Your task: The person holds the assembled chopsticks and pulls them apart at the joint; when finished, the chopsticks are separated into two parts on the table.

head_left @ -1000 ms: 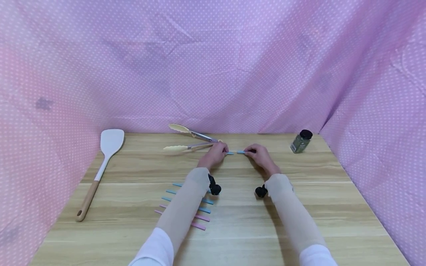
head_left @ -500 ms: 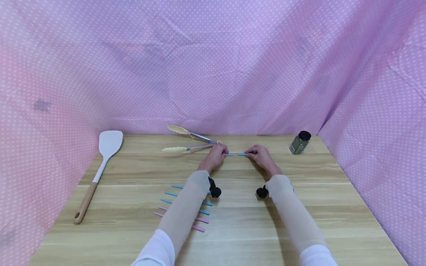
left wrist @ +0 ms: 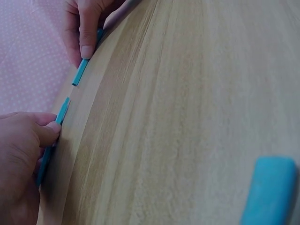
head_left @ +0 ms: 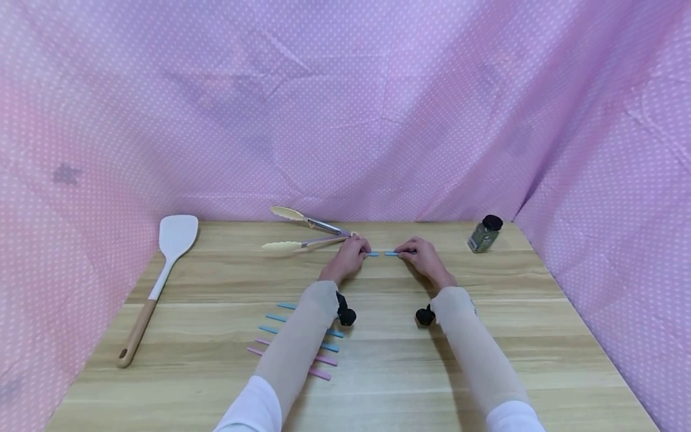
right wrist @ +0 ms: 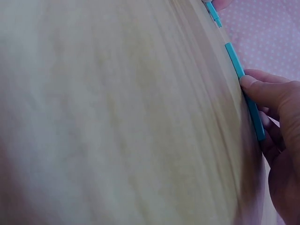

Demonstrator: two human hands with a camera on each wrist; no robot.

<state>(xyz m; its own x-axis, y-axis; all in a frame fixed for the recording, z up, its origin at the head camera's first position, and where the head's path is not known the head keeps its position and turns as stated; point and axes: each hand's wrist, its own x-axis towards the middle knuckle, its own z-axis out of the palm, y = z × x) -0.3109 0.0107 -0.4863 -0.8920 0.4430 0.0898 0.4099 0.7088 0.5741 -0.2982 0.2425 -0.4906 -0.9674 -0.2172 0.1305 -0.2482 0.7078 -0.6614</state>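
Note:
At the back of the table, my left hand (head_left: 348, 257) pinches a slim blue stick (left wrist: 63, 110) between thumb and fingers. Facing it, my right hand (head_left: 423, 258) grips another slim blue stick (right wrist: 233, 60) in the same way. Both sticks lie nearly in line, low over the tabletop, their ends pointing at each other across a small gap. A notched tip shows on the left one in the right wrist view; the right one ends bluntly. Several more blue sticks (head_left: 273, 317) and two pink sticks (head_left: 326, 360) lie in a row, partly hidden under my left forearm.
Tongs (head_left: 285, 246) with cream tips lie spread just left of my left hand. A white spatula (head_left: 178, 234) with a wooden handle is at the far left. At the back right stands a jar (head_left: 484, 235) with a black lid. Pink dotted cloth (head_left: 345, 120) hangs behind.
The head view shifts slightly, so the table sits a little lower in it. Both hands keep their sticks in nearly the same place, with the small gap between the ends.

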